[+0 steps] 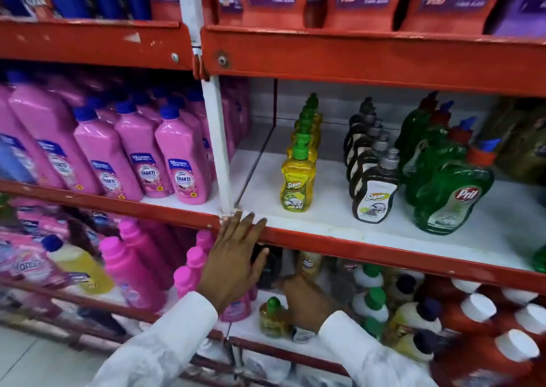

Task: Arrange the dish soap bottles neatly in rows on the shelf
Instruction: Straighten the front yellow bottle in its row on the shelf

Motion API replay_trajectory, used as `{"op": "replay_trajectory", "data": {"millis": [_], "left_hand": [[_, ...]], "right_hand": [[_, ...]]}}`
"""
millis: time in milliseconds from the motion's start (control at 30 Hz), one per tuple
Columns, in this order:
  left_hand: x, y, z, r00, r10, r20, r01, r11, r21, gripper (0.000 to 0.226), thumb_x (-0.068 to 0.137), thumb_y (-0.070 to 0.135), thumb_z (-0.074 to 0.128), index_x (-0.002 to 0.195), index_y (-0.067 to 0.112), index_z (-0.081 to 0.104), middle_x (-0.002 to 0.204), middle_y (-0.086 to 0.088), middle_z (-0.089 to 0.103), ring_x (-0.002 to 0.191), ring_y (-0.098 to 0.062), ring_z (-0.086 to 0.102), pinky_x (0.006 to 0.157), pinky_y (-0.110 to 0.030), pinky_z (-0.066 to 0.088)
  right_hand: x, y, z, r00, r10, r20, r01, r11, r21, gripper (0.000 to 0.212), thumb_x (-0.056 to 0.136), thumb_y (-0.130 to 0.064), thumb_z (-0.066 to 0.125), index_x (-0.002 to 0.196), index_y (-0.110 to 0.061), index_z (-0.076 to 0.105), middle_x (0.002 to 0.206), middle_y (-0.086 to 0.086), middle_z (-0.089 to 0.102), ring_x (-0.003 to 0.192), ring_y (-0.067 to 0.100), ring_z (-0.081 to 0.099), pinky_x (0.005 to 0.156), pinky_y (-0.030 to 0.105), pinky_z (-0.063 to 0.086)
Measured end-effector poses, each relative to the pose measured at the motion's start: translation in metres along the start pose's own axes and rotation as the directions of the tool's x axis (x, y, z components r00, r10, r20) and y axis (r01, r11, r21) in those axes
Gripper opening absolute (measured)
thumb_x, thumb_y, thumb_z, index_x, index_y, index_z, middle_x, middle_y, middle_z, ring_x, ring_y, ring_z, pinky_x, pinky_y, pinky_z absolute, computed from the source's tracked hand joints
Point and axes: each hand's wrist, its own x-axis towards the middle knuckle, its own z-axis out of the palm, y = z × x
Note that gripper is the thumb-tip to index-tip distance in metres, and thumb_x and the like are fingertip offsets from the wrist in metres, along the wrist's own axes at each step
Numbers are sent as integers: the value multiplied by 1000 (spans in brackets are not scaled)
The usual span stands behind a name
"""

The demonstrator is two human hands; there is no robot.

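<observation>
left hand [233, 264] flat on shelf edge [369, 246] | right hand [307, 301] among lower bottles [370, 301]

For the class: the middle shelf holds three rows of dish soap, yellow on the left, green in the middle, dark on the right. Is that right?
Not quite. The head view shows the order wrongly given: the yellow bottles are on the left, but the dark bottles stand in the middle row and the green bottles on the right, all on the middle shelf.

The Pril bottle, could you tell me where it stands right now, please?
In the head view, the Pril bottle stands on the middle shelf, right side, fronting the green row, just right of the black Super bottle.
</observation>
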Motion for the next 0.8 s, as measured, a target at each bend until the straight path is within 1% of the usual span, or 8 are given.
{"op": "replay_trajectory", "data": {"millis": [33, 167, 267, 367, 500, 600, 700, 800], "left_hand": [[-1, 1, -1, 1000, 2, 8, -2, 1000, -13, 57, 96, 42, 49, 149, 24, 37, 154, -9, 44, 148, -31, 30, 124, -49, 22], [-2, 0, 0, 1000, 4, -14, -4, 999, -51, 55, 96, 35, 50, 149, 24, 37, 155, -8, 43, 150, -28, 27, 124, -47, 22], [0, -1, -2, 999, 8, -32, -10, 996, -86, 52, 96, 20, 52, 147, 22, 41, 153, -9, 46, 149, -29, 30, 123, -49, 26], [0, -2, -3, 1000, 9, -10, -10, 992, -127, 61, 90, 2, 52, 146, 22, 42, 154, -9, 46, 149, -30, 31, 121, -51, 28], [2, -6, -2, 1000, 0, -28, -4, 990, -143, 74, 81, -6, 55, 146, 27, 43, 155, -3, 45, 149, -25, 30, 122, -44, 30], [3, -7, -1, 999, -12, -40, 6, 990, -144, 76, 79, -5, 54, 145, 30, 44, 154, 1, 46, 148, -23, 32, 120, -40, 33], [4, -8, 1, 999, 6, -44, -13, 988, -157, 77, 74, -5, 52, 143, 28, 46, 152, -2, 49, 145, -25, 35, 118, -41, 37], [4, -10, 3, 1000, 6, -27, -9, 991, -135, 80, 71, -7, 57, 144, 26, 46, 152, -2, 48, 146, -26, 34, 118, -44, 37]], "right_hand": [[3, -2, 7, 999, 2, 32, -3, 1000, 15, 31, 85, -34, 59, 107, -13, 66, 109, 20, 70, 100, 39, 67, 81, 39, 54], [9, -14, 17, 995, 33, 98, -36, 999, 35, 34, 87, -23, 62, 119, -15, 68, 123, 18, 67, 111, 35, 64, 93, 36, 53], [11, -16, 12, 994, 39, 104, -38, 999, -14, 27, 81, -18, 68, 106, -11, 74, 111, 20, 71, 103, 36, 67, 86, 35, 54], [4, -18, 0, 994, 73, 87, -71, 997, -21, 26, 72, -18, 76, 98, -13, 75, 102, 16, 74, 92, 33, 70, 78, 34, 58], [-19, -34, -50, 995, 92, -49, -88, 993, 73, 39, 62, -26, 82, 100, -25, 71, 102, 1, 72, 90, 21, 69, 79, 34, 61], [-53, -53, -116, 978, 78, -192, -47, 986, 161, 44, 62, -26, 83, 104, -31, 70, 98, -8, 72, 87, 10, 67, 80, 26, 59], [-83, -73, -185, 926, 33, -376, 41, 981, 189, 43, 60, -28, 82, 101, -33, 71, 85, -8, 74, 72, 6, 67, 70, 20, 58], [-86, -81, -230, 871, -23, -491, 137, 971, 197, 39, 60, -25, 83, 98, -28, 73, 78, -9, 76, 62, 3, 68, 62, 14, 55]]}}
